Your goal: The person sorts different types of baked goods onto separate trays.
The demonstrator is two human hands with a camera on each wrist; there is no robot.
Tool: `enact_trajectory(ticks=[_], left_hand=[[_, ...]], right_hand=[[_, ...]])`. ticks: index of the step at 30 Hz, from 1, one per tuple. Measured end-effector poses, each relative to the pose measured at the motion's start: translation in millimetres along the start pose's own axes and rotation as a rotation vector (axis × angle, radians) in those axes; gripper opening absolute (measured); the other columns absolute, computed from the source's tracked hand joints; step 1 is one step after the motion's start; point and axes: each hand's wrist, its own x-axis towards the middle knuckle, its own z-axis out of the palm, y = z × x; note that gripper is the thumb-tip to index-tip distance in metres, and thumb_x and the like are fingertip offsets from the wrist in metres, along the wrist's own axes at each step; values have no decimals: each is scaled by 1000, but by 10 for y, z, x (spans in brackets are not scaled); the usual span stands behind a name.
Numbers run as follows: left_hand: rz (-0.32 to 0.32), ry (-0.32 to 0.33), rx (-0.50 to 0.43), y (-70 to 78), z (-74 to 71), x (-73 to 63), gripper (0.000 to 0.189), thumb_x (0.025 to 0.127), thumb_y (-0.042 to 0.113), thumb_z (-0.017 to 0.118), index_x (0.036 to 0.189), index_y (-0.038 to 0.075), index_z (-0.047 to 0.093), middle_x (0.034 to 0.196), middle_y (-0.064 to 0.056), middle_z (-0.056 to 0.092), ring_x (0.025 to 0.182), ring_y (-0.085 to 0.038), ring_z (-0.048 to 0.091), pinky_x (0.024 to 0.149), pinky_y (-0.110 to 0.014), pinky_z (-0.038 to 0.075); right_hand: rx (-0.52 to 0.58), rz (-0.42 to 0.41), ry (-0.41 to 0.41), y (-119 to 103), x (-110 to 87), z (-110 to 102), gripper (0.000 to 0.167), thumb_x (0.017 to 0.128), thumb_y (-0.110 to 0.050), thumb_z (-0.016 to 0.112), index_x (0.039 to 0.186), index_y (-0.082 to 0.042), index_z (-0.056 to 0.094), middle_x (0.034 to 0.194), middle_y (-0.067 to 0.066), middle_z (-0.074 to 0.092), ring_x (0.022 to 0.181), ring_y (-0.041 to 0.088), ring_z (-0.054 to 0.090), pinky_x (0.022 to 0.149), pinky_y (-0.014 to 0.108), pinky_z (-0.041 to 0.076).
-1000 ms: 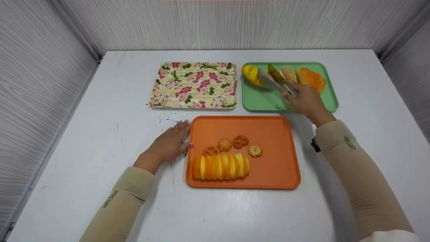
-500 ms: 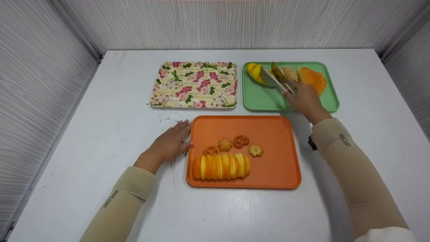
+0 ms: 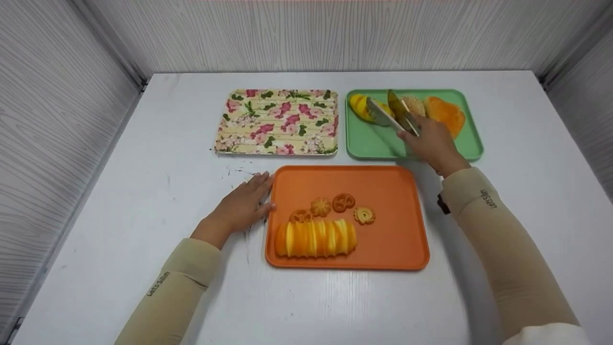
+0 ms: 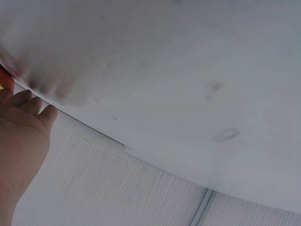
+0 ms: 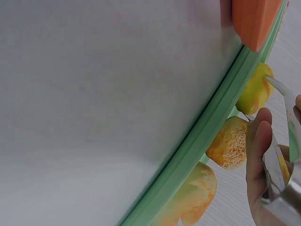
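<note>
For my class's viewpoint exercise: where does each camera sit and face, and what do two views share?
Head: head-worn, facing forward and down over the orange tray; left hand, right hand and sleeves show.
Left wrist: worn there, facing across the white tabletop; part of the left hand shows.
Right wrist: worn there, facing the green tray's rim; part of the right hand shows.
Head and right wrist share the tongs and green tray.

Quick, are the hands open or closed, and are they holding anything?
Left hand: open, at the left edge of the orange tray.
Right hand: closed around the tongs, over the green tray.
</note>
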Motion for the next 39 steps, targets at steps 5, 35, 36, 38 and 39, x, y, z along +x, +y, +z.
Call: enact_trajectory(ticks=[5,35,36,38,39], left_hand=[[12,12,-13,-11,17,3,72,99,49,42,154,13,13,158,-6,12,144,-23,7,115,-43,11],[36,2,3,-20,5,10,72,99,48,41,154,11,13,158,-8,12,144,-24,6,115,-44,10],[37,3,3,-22,6,10,73,99,48,41,154,11,13,158,-9,12,144,-25,6,115,-44,10],[34,1,2,-22,6,11,73,99,49,41,154,11,12,158,-8,11,144,-24,6,115,-44,10],[34,1,1,-24,8,12,73,99,49,41,154,11,12,158,-8,11,144,-24,5,115,-44,9]], right_hand=[[63,43,-19,-3,-8,-11,82,92,-58,49,152,-8,24,144,22,38,125,37,42,100,54,36],[135,-200,-30,-277,-495,26,67,88,-57,56,146,-30,38,108,10,64,78,22,61,67,39,49],[122,-211,-40,-277,-519,38,67,88,-57,56,146,-29,38,105,10,64,76,22,59,66,39,48],[98,-243,-64,-279,-561,62,66,89,-55,57,146,-27,40,97,9,65,72,23,57,64,38,46],[88,-255,-76,-284,-584,73,66,90,-53,57,146,-25,40,96,8,65,71,23,55,63,38,45]])
